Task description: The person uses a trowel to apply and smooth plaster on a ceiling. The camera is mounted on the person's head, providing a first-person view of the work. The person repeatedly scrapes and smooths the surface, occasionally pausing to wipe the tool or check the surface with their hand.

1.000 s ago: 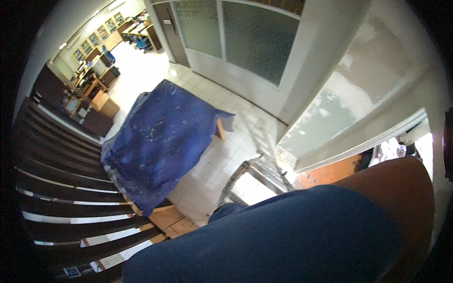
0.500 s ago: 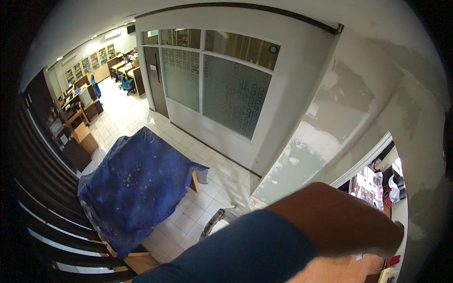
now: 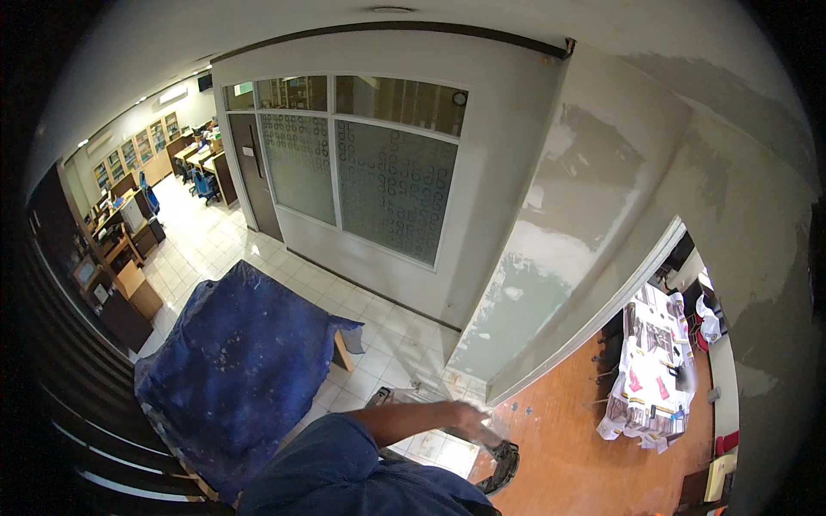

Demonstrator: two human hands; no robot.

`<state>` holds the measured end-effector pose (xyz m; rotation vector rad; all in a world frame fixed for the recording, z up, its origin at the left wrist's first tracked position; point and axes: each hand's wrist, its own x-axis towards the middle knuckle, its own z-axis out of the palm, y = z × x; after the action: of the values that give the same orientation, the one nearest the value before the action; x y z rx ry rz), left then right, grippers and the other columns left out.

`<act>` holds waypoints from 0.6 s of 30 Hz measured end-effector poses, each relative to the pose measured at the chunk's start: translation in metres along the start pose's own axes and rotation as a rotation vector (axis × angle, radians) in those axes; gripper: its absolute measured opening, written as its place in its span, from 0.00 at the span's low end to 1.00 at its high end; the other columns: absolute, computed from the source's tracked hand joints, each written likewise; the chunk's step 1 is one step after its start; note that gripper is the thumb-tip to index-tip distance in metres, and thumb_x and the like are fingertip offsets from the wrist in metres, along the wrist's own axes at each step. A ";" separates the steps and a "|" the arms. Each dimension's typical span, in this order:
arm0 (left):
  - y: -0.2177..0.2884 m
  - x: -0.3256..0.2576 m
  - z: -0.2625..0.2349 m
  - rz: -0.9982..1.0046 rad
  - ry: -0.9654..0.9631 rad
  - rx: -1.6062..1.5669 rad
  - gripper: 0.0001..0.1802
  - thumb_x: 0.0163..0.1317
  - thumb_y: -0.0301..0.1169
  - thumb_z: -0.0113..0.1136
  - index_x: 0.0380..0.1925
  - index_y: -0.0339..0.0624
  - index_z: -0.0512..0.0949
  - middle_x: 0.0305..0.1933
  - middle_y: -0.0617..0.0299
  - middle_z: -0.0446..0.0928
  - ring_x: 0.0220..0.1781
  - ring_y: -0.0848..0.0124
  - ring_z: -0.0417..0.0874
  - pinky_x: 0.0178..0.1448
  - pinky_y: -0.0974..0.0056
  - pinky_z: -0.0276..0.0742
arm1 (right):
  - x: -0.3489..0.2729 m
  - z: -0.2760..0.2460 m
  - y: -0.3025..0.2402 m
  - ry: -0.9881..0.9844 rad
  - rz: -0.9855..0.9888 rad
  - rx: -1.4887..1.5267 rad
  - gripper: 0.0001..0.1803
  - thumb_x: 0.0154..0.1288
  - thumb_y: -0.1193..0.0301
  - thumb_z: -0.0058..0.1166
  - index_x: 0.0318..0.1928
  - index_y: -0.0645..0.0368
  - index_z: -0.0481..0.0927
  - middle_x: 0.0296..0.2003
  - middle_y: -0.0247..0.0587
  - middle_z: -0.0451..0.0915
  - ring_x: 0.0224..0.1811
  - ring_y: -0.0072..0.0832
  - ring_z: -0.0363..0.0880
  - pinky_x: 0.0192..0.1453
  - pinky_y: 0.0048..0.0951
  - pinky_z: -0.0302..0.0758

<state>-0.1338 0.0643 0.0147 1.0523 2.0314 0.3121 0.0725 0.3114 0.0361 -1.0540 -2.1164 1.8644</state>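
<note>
Right hand (image 3: 471,423) reaches beside patched wall's (image 3: 551,258) edge.

hand (image 3: 471,423) | in a blue sleeve, reaching right across the lower frame, fingers blurred | dark round object (image 3: 503,463) | just under the hand, possibly a bucket rim, touching unclear | low over pale tiled floor (image 3: 391,340)

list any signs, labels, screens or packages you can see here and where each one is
Computer monitor: far left, on a wooden desk; small, dark frame, pale screen.
Papers and packets: lower right, on a long white-covered table; flat, white with dark and red patches.
Wall clock: behind the upper glass pane; small, round, dark.
</note>
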 end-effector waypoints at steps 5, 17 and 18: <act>0.000 -0.044 0.027 0.111 0.013 0.277 0.60 0.47 0.77 0.50 0.69 0.40 0.61 0.60 0.37 0.72 0.62 0.44 0.73 0.66 0.45 0.68 | -0.020 -0.045 0.063 0.172 0.162 0.114 0.25 0.71 0.45 0.46 0.46 0.54 0.77 0.32 0.42 0.79 0.34 0.31 0.81 0.37 0.35 0.78; -0.103 0.007 0.063 -0.245 0.023 0.170 0.55 0.49 0.71 0.56 0.67 0.41 0.65 0.63 0.42 0.72 0.65 0.50 0.73 0.68 0.52 0.68 | 0.004 -0.075 0.138 0.182 0.043 0.629 0.21 0.73 0.48 0.46 0.44 0.55 0.76 0.27 0.32 0.73 0.25 0.24 0.72 0.26 0.27 0.69; -0.101 0.008 0.063 -0.246 -0.013 0.165 0.54 0.50 0.72 0.55 0.66 0.41 0.67 0.63 0.42 0.73 0.65 0.49 0.73 0.67 0.53 0.69 | 0.014 -0.063 0.132 0.275 0.056 0.583 0.21 0.72 0.48 0.47 0.45 0.53 0.75 0.28 0.33 0.75 0.26 0.27 0.74 0.25 0.29 0.70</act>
<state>-0.1464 -0.0008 -0.0840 0.8851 2.1757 0.0102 0.1491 0.3700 -0.0749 -1.1375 -1.2856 2.0289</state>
